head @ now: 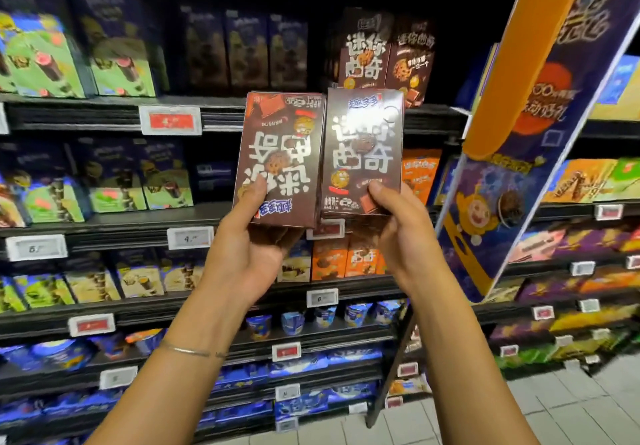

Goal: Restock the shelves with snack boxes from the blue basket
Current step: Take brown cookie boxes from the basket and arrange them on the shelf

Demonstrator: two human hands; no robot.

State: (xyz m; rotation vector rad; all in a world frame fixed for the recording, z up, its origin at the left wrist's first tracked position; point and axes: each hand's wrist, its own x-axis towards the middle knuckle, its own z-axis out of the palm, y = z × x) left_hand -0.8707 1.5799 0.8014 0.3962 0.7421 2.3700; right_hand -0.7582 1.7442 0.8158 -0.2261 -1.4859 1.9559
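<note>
Clamping 趣多多 迷你曲奇: left grip [249, 247] on upside-down box [280, 157], right grip [401, 233] on upright box [363, 153].

Orange-purple promo banner [540, 125] right — price tags [170, 120] blurred, probably electronic; tiled floor [571, 410].

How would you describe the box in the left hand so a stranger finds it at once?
Before the snack shelves, two brown cookie boxes are held side by side. The left hand grips the left box. Only its print is upside down; the right box reads upright.
</note>
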